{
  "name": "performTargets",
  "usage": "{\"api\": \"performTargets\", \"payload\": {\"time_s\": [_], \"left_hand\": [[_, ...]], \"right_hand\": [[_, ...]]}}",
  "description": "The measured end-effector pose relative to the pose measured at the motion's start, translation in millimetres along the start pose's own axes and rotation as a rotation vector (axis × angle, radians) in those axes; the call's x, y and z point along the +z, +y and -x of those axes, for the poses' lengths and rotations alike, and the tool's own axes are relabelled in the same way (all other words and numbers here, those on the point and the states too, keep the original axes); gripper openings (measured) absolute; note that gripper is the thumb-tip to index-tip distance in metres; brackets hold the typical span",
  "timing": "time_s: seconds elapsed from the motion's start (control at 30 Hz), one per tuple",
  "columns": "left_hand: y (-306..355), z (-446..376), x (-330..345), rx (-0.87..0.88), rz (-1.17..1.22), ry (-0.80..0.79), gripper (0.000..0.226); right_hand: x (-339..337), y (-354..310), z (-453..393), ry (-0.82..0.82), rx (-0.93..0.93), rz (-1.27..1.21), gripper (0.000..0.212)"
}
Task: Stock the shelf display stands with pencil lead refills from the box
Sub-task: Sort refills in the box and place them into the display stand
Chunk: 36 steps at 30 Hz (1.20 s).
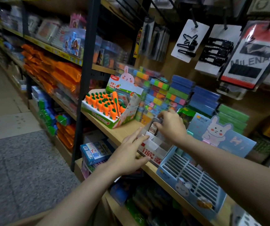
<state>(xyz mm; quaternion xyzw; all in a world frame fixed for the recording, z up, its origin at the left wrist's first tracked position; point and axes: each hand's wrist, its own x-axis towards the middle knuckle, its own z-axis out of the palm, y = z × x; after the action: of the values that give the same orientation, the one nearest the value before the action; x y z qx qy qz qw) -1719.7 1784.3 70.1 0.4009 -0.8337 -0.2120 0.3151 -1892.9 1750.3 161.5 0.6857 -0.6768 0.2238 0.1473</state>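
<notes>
Head view: right hand (171, 126) pinches a refill (153, 128) over the clear stand (155, 144); left hand (129, 154), fingers straight, steadies its front

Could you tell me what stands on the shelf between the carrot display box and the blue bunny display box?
In the head view, the white lead refill stand, touched by both hands.

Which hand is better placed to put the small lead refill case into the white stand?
The right hand: it already pinches the small dark lead refill case directly above the white tiered display stand. The left hand lies open against the stand's front.
</notes>
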Motion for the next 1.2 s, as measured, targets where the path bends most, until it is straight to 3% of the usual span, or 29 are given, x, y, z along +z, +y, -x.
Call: {"api": "performTargets", "payload": {"time_s": [0.13,0.33,0.5,0.67,0.77,0.83,0.93,1.0,1.07,1.13,1.2], "left_hand": [[0,-1,1,-0.005,0.011,0.0,0.07],[-1,-2,2,0.003,0.009,0.008,0.071],[1,-2,1,0.002,-0.003,0.005,0.074],[7,14,1,0.131,-0.251,0.019,0.074],[7,36,-1,0.208,-0.314,0.074,0.073],[5,61,-1,0.222,-0.281,0.109,0.06],[-2,114,-4,0.033,-0.19,-0.008,0.028],[-14,157,-4,-0.195,-0.162,-0.112,0.016],[-36,199,-2,-0.443,-0.135,-0.177,0.019],[-61,242,11,-0.67,-0.084,-0.209,0.022],[-81,288,38,-0.859,0.001,-0.247,0.02]], "right_hand": [[2,-3,0,-0.03,-0.012,-0.057,0.025],[3,-1,-7,-0.043,0.179,-0.28,0.023],[4,4,0,0.067,-0.026,-0.022,0.029],[1,5,17,0.079,-0.111,0.121,0.036],[-9,-3,37,0.132,-0.048,-0.132,0.033],[-15,-18,63,0.188,-0.132,-0.342,0.025],[-19,-54,119,0.211,-0.435,-0.509,0.015],[-9,-78,155,0.066,-0.638,-0.566,0.013],[14,-97,184,-0.138,-0.776,-0.537,0.015],[47,-110,214,-0.419,-0.739,-0.497,0.016],[85,-117,246,-0.699,-0.532,-0.48,0.02]]}}
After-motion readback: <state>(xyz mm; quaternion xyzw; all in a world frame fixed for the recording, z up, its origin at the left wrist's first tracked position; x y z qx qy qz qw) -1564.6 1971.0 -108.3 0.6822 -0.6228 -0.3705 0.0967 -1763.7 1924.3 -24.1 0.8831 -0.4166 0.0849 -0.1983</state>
